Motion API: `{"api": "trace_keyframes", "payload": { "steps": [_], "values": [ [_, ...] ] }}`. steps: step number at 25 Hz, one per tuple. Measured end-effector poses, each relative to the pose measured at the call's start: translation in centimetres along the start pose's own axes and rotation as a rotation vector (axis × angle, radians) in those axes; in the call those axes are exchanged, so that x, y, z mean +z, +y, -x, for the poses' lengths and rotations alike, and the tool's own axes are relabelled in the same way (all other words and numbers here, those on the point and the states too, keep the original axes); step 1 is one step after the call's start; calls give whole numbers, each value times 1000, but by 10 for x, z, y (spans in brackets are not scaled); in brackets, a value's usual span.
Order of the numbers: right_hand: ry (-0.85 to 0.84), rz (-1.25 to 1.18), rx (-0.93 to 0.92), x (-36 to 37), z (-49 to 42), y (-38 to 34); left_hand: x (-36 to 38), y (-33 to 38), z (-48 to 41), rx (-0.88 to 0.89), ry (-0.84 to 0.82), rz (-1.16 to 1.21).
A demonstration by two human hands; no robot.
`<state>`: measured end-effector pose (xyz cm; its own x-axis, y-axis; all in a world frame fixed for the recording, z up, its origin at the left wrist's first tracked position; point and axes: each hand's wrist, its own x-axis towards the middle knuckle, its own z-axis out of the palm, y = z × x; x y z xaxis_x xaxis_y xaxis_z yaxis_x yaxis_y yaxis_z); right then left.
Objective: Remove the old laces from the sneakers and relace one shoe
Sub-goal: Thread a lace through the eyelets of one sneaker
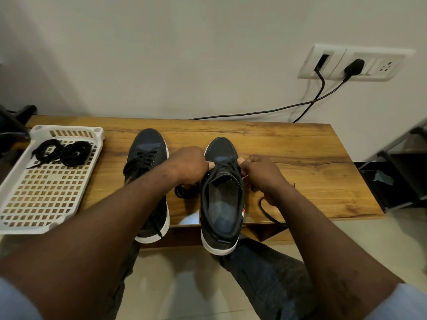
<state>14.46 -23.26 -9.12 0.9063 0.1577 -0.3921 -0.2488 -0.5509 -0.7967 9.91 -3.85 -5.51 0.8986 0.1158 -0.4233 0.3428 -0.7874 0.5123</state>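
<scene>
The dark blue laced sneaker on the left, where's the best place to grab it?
Take the dark blue laced sneaker by its heel, coming from the near side. The heel appears to overhang the wooden table's front edge, leaving room to wrap under the white sole, clear of the loose laces.

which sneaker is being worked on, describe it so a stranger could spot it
On the wooden table by the wall stand two dark sneakers, toes toward the wall. It is the right sneaker, farther from the white tray. Unlike the left sneaker, it has the left hand and right hand pinching its lace at the tongue.
</scene>
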Motion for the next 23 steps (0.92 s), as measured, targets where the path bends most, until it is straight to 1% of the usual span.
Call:
{"api": "trace_keyframes", "payload": {
  "steps": [2,5,6,9,10,12,14,15,17,18,20,21,23],
  "values": [
    [5,2,8,1,0,1,-2,2,1,-7,27,-52],
    [24,49,-10,3,0,0,-4,-1,5,-72,-21,102],
    [32,53,-17,3,0,1,-4,-2,5,-69,-18,91],
    [4,45,-28,1,0,1,-11,-1,7,67,93,-108],
    [-4,49,-36,1,0,0,-17,1,11,125,104,-92],
    [15,75,-53,2,1,-1,-30,9,22,256,73,-48],
    [38,94,-48,2,0,0,-33,17,35,350,47,-208],
    [36,89,-36,2,0,0,-28,20,41,378,62,-305],
    [54,110,-18,6,-3,1,-11,29,49,396,175,-472],
    [82,190,-24,9,-5,2,-3,34,53,397,244,-521],
    [169,419,-59,17,-8,2,9,38,56,393,311,-498],
    [215,461,-66,21,-6,0,11,37,58,375,309,-450],
    [287,432,-74,23,-3,-1,12,33,59,351,283,-313]
  ]
}}
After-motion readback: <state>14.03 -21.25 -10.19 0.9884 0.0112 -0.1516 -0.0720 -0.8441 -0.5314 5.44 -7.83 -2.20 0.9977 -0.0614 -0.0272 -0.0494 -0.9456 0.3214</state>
